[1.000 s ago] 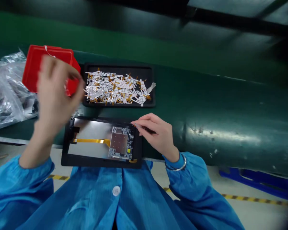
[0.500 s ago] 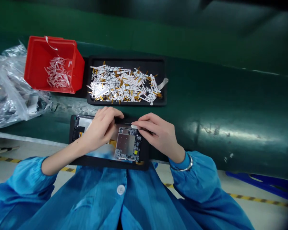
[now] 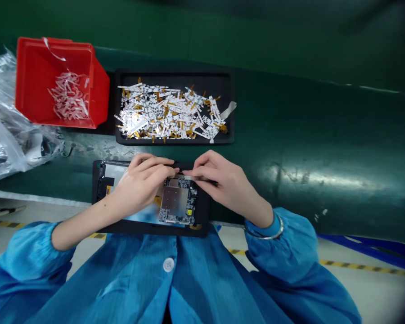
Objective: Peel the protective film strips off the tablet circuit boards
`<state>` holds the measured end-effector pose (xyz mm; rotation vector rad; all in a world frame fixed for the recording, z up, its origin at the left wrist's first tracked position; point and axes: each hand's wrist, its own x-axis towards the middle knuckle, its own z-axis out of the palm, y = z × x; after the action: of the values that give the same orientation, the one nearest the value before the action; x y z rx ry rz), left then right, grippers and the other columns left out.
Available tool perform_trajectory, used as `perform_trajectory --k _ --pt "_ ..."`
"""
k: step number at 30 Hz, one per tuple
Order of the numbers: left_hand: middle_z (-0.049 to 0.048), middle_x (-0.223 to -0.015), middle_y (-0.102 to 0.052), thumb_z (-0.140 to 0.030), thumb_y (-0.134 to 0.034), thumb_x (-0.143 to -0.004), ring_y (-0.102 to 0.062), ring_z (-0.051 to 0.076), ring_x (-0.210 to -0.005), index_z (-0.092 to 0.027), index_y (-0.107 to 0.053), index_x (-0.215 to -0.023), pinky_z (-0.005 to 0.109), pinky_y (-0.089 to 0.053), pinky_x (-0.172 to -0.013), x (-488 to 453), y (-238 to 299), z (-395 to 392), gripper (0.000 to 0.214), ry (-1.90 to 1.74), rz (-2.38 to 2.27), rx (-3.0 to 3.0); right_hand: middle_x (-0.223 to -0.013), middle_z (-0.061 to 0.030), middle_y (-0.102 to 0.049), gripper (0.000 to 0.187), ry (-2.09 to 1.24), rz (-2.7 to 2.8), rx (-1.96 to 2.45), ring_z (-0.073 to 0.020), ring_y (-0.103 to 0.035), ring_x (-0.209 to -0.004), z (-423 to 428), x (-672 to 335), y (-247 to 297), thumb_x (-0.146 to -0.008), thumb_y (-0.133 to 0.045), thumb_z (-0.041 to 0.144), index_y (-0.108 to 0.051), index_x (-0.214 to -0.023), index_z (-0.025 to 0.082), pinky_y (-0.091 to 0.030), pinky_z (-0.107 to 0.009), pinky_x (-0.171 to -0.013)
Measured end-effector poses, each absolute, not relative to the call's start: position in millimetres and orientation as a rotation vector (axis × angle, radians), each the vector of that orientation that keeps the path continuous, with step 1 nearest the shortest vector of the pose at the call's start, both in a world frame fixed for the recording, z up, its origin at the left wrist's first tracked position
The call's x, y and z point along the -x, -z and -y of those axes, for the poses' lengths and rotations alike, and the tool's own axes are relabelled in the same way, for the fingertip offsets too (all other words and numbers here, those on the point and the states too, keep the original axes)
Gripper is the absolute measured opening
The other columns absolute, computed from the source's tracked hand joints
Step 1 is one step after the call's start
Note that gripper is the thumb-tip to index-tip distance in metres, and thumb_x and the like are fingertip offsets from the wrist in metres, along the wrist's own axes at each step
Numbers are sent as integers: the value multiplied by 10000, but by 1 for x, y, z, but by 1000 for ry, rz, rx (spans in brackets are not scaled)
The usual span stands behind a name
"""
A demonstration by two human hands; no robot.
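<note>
The right hand (image 3: pixel 226 182) pinched a small pale piece (image 3: pixel 188 177) at the far edge of an opened tablet (image 3: pixel 151 215), near a black tray (image 3: pixel 219 82); the left hand (image 3: pixel 143 184) (grip impossible to tell) lay over the tablet.

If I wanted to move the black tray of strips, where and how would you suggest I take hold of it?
I'd take the black tray by its right short rim, coming from the right, since the red bin crowds its left end. Favour the near corner, as a pale strip lies across that rim further back, and keep it level: the white strips look loose.
</note>
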<state>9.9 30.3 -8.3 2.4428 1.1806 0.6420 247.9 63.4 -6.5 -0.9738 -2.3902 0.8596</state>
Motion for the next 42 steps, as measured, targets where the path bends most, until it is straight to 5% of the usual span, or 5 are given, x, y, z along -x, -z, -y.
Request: perform_trajectory --k 8,14,20,28,42 --pt "66 -1134 -722 -67 -355 -980 -655 201 -1126 -178 -547 -1142 368 -431 -934 -12 10 -30 275 -654 -1082 -2609 -941 -27 -508 260 -1024 2447 1018 -96 -525 -655 -63 -265 -2 -971 -583 293 -708 -1199 304 -486 -238 -562" --pt "64 -1260 -677 -79 -352 -991 -637 190 -1161 -178 -523 -1207 351 -413 -970 -13 10 -28 293 -597 -978 -2641 -891 -25 -592 199 -892 1803 1138 -157 -613 -881 -66 -258 -11 -958 -609 273 -753 -827 232 -537 -286 -708" --pt "68 -1282 -667 -89 -357 -1007 -614 197 -1207 -172 -543 -1174 344 -421 -955 -14 9 -29 263 -567 -940 -2649 -674 72 -577 293 -1403 1302 1169 -54 -535 -381 -66 -242 15 -971 -526 490 -457 -840 237 -342 -173 -304" --pt "106 -1264 -671 -65 -403 -994 -617 233 -1195 -126 -540 -1166 369 -436 -942 -15 9 -30 228 -587 -904 -2687 -719 73 -667 425 -1709 1186 1083 -166 -722 -534 -64 -240 17 -812 -766 413 -387 -931 260 -558 -209 -387" --pt "128 -1217 -686 -70 -455 -989 -640 261 -1131 -89 -581 -1155 392 -482 -901 -13 9 -30 210 -650 -896 -2747 -707 65 -695 375 -1702 1122 1061 -155 -717 -526 -60 -235 19 -832 -755 340 -399 -917 256 -568 -212 -411"
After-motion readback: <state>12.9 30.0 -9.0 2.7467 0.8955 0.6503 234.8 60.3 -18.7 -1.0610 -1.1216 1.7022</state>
